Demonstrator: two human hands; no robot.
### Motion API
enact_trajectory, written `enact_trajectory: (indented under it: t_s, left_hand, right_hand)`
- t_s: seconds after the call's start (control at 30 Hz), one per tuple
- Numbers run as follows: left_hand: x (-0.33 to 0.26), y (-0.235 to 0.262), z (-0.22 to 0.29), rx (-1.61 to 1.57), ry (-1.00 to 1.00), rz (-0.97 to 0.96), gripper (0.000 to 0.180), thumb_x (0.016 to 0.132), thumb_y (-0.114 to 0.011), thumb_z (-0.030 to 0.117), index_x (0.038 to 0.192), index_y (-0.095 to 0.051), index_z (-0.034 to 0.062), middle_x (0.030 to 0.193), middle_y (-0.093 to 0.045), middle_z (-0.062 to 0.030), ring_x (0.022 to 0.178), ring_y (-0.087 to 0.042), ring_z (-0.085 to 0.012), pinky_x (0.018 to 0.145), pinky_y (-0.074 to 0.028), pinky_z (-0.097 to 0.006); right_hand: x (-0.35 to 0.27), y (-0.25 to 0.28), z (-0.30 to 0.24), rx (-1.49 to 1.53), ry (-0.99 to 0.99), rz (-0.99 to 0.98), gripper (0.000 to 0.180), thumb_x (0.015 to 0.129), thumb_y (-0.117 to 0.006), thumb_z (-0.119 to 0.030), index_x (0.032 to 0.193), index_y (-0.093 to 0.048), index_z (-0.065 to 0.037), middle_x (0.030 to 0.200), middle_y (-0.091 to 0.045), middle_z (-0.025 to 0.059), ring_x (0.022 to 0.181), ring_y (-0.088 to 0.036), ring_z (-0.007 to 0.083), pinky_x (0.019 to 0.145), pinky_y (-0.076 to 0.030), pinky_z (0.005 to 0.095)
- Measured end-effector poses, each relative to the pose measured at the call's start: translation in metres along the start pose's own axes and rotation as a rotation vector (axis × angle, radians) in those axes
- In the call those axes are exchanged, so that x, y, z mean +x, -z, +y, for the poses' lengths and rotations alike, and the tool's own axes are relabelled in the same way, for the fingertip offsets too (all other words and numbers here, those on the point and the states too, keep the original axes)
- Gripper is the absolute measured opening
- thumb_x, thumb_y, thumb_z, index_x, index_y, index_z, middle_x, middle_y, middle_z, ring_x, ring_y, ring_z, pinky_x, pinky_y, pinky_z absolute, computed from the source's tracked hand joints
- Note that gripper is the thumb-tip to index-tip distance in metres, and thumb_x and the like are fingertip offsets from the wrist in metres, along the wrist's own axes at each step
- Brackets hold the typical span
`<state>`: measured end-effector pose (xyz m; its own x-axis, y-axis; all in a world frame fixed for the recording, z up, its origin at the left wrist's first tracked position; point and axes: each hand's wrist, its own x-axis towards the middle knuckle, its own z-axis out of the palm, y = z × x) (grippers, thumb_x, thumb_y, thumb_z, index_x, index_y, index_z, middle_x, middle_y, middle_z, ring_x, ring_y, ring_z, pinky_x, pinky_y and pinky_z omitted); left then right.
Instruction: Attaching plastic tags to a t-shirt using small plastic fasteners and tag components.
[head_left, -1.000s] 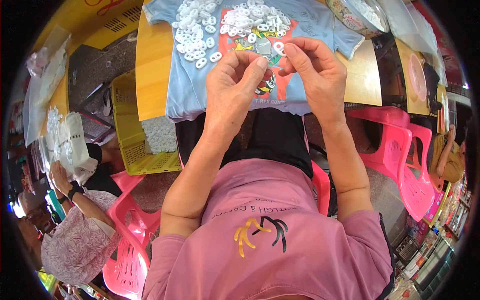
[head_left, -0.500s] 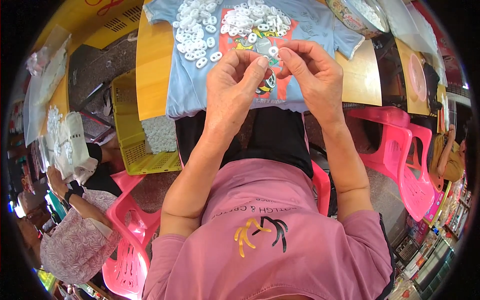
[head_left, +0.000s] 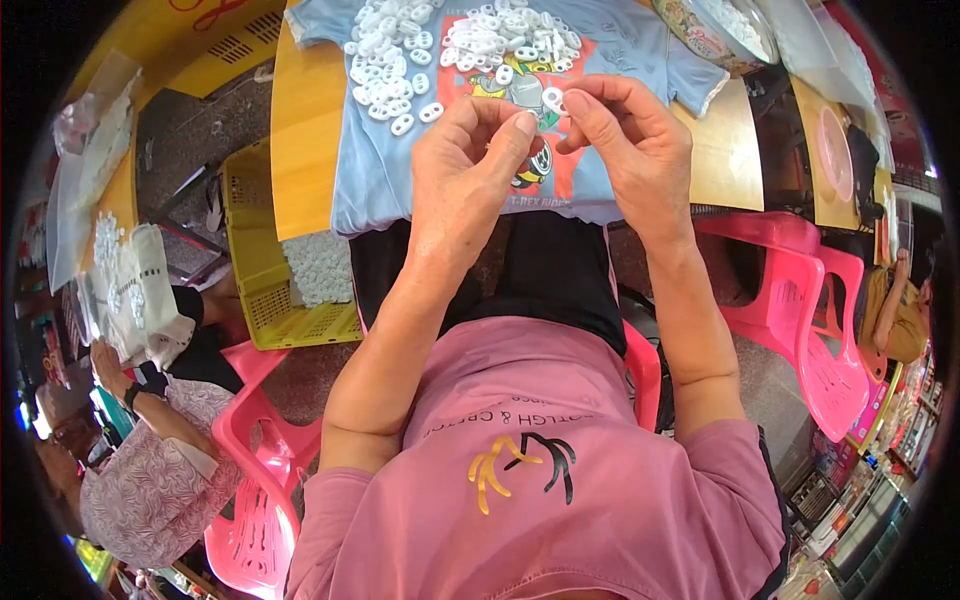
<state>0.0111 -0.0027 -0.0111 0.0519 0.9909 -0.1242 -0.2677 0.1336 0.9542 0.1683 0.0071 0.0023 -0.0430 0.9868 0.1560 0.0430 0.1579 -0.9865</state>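
My right hand point(head_left: 632, 130) pinches a small white oval plastic piece with two holes point(head_left: 553, 99) between thumb and fingers. Beside it my left hand point(head_left: 472, 158) is closed, thumb against forefinger; whatever sits between those fingertips is hidden. Both hands hover over a light blue T-shirt point(head_left: 385, 185) with a printed front, spread on the table. Beyond them on the shirt lie two heaps of similar pieces, a left heap point(head_left: 382, 50) and a right heap point(head_left: 512, 38). A few loose pieces point(head_left: 431, 112) lie near the left heap.
The shirt covers part of a wooden table point(head_left: 303, 150). At the back right stands a round tub point(head_left: 722, 35) of white pieces. A yellow crate point(head_left: 250, 240) holds a white bag at left. Pink chairs point(head_left: 790, 290) stand either side. Another person point(head_left: 160, 450) sits at left.
My right hand has shifted slightly right and away from the left, with the white piece turned a little in its fingertips. The left hand has barely moved.
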Motion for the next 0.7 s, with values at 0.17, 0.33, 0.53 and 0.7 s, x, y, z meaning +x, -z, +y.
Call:
enact_trajectory:
  t_s: [0.17,0.33,0.53,0.7]
  left_hand:
    - [0.000,0.001,0.002,0.009,0.012,-0.004,0.020,0.091,-0.065,0.017,0.096,-0.061,-0.0018,0.083,-0.066,-0.0064,0.075,-0.060,-0.0097,0.067,-0.049,-0.024]
    - [0.000,0.000,0.002,0.004,-0.003,-0.003,0.019,0.091,-0.064,0.017,0.095,-0.062,-0.0020,0.082,-0.066,-0.0065,0.074,-0.060,-0.0095,0.065,-0.049,-0.024]
    - [-0.001,-0.001,0.002,0.000,-0.020,0.011,0.020,0.091,-0.065,0.017,0.096,-0.061,-0.0023,0.082,-0.066,-0.0073,0.074,-0.061,-0.0102,0.065,-0.049,-0.024]
    - [0.000,0.000,0.001,-0.014,-0.025,0.017,0.019,0.092,-0.064,0.016,0.095,-0.061,-0.0024,0.082,-0.067,-0.0079,0.073,-0.061,-0.0110,0.065,-0.050,-0.024]
  right_hand:
    - [-0.001,-0.001,0.000,0.025,0.006,0.001,0.018,0.094,-0.063,-0.010,0.105,-0.064,0.004,0.082,-0.064,0.0036,0.070,-0.060,0.0081,0.065,-0.052,0.0232]
    - [-0.003,0.000,0.001,0.038,-0.040,-0.007,0.017,0.093,-0.063,-0.009,0.105,-0.064,0.003,0.083,-0.065,0.0036,0.069,-0.061,0.0083,0.064,-0.051,0.0217]
    - [-0.005,-0.008,0.004,0.035,-0.003,0.004,0.018,0.093,-0.064,-0.009,0.106,-0.063,0.003,0.086,-0.066,0.0042,0.069,-0.063,0.0089,0.064,-0.051,0.0211]
    - [-0.005,-0.010,0.003,0.032,0.023,0.011,0.018,0.093,-0.064,-0.008,0.107,-0.063,0.003,0.088,-0.066,0.0048,0.071,-0.063,0.0094,0.065,-0.052,0.0217]
